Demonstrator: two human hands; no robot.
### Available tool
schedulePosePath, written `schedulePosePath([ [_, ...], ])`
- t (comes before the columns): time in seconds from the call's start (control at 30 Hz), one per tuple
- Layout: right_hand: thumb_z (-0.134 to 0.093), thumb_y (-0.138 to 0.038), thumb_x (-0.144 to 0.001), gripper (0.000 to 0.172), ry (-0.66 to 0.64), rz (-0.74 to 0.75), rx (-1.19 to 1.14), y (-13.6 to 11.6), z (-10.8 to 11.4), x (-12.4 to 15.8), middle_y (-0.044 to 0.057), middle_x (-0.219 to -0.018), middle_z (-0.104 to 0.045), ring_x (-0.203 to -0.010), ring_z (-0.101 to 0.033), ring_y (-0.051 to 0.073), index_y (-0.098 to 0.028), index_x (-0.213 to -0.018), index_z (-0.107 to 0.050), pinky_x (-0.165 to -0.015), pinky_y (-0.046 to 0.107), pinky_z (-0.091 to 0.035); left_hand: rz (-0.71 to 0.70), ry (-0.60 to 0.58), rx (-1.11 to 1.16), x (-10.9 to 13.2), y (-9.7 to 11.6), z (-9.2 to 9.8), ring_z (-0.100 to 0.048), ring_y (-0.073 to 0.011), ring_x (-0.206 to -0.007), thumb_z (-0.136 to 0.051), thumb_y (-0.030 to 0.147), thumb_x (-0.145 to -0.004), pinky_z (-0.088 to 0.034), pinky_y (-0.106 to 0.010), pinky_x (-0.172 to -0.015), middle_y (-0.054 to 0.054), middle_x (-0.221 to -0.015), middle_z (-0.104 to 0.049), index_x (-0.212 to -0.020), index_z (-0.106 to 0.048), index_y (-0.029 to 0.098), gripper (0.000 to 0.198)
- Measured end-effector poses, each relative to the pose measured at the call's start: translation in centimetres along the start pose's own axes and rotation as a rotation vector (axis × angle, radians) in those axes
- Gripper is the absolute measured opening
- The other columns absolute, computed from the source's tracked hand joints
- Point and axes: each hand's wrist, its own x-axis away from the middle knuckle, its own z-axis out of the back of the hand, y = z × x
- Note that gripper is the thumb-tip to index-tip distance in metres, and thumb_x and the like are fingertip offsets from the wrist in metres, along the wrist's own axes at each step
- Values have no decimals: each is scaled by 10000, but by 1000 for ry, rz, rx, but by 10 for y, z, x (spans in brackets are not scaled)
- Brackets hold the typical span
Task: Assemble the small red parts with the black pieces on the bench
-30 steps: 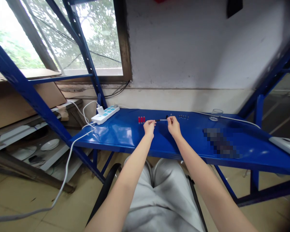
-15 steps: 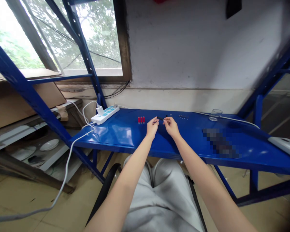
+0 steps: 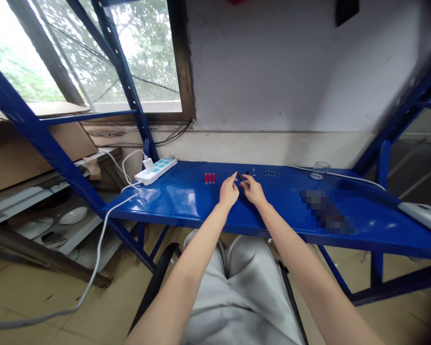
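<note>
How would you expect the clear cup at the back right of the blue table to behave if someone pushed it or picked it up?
The clear cup looks smooth, so it may be slippery. Being see-through, it is probably glass or hard plastic, perhaps fragile. Standing upright on the blue table, it would likely slide under a low push.

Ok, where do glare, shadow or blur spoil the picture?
Head view, left: window washed out in places, white glare on the blue table; head view, right: soft shadow on the wall, a pixelated patch masking something on the table; head view, centre: the slim black item looks soft, too small for detail.
</note>
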Motion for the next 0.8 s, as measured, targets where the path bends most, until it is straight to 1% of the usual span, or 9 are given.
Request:
schedulePosePath([
  [0.13, -395, -188, -817, 369, 14, 23, 2, 2, 0, 0, 67, -939, -681, -921, -617, 178, -166, -1174, -483, -814, 300, -445, -20, -18, -30, 1, 1, 1, -547, -176, -970, -391, 2, -727, -413, -325, -927, -68, -1000, -612, -1214, -529, 226, 554],
  [0.27, -417, -186, -810, 298, 41, 43, 2, 5, -2, 0, 64, -905, -687, -894, -628, 184, -179, -1089, -525, -790, 300, -457, -11, -11, -30, 1, 1, 2, -552, -168, -954, -402, -1, -716, -418, -308, -924, -64, -987, -610, -1203, -535, 214, 548],
  [0.43, -452, -185, -793, 200, 74, 60, -19, 8, -4, -2, 71, -872, -688, -841, -644, 201, -192, -968, -550, -742, 307, -471, -16, -30, -163, 1, 2, 1, -540, -160, -984, -388, -2, -719, -425, -302, -929, -73, -999, -600, -1215, -503, 148, 530],
  [0.57, -465, -181, -780, 163, 95, 59, -21, 9, -4, -1, 65, -852, -687, -811, -648, 204, -208, -916, -552, -721, 307, -474, -35, -42, -215, 2, 2, 1, -543, -163, -980, -394, 10, -720, -430, -289, -926, -87, -983, -607, -1213, -500, 99, 512],
  [0.67, -467, -184, -777, 151, 87, 56, -6, 9, -3, -1, 62, -829, -690, -810, -648, 208, -215, -899, -549, -708, 304, -469, -30, -39, -236, 2, 2, 1, -549, -160, -976, -400, 11, -717, -435, -282, -921, -84, -968, -615, -1201, -516, 101, 506],
  [0.8, -466, -186, -775, 136, 83, 52, 9, 7, -1, 0, 58, -818, -693, -812, -647, 209, -219, -881, -544, -695, 295, -460, 12, -57, -227, 2, 3, 1, -571, -149, -941, -415, 18, -719, -452, -268, -892, -68, -948, -637, -1206, -527, 121, 511],
])
